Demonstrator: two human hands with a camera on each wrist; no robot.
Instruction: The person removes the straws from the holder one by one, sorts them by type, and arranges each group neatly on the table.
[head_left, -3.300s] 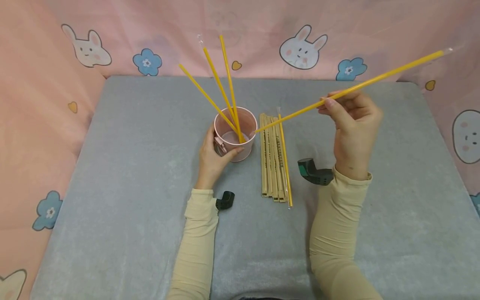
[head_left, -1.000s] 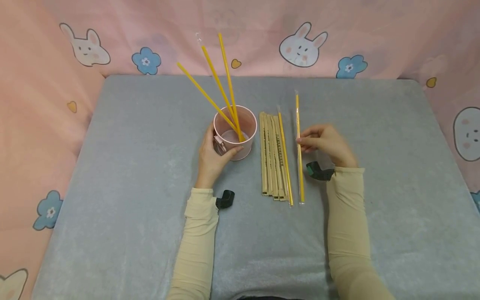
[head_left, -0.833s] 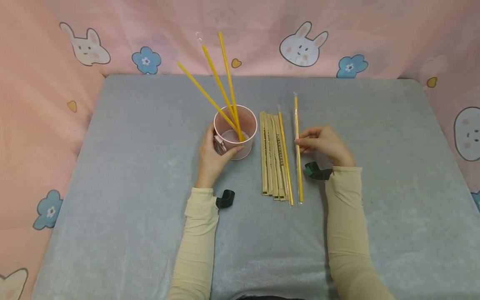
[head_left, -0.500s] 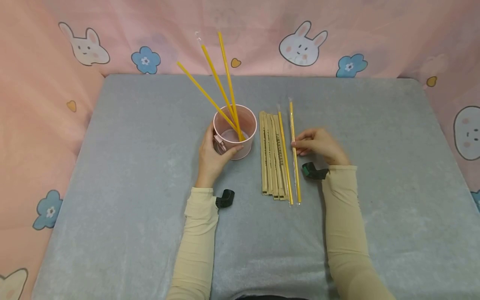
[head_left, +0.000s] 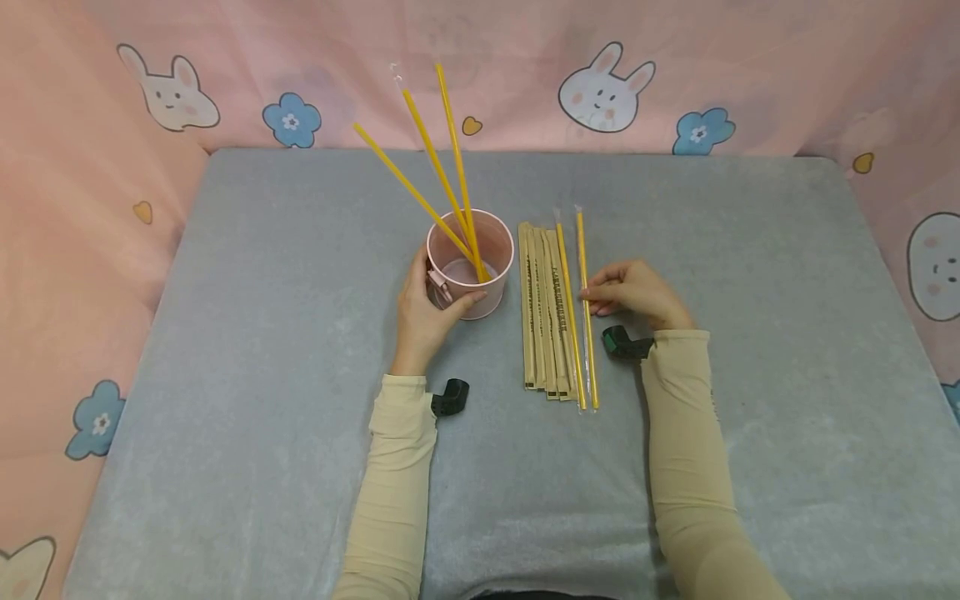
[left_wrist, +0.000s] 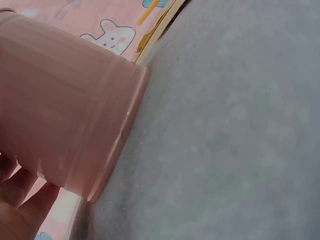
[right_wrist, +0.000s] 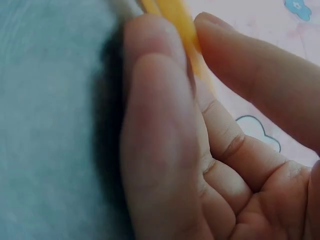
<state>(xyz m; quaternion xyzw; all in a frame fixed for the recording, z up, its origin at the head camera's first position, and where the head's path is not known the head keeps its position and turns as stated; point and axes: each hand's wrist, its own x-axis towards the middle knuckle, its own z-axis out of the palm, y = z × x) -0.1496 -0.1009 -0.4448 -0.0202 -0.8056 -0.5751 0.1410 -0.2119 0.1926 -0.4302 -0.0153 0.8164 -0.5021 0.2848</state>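
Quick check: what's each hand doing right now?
Left hand: grips the pink cup.
Right hand: pinches the wrapped yellow straw lying beside the row of straws.

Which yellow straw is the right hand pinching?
The rightmost straw flat on the mat, still wrapped; the right hand pinches its middle. Its neighbour is untouched; three others stand in the cup.

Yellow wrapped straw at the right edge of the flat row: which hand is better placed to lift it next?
Right, probably. The right hand already pinches the yellow wrapped straw between thumb and fingers, as the right wrist view shows. The left hand grips the pink plastic cup, on the far side of the row.
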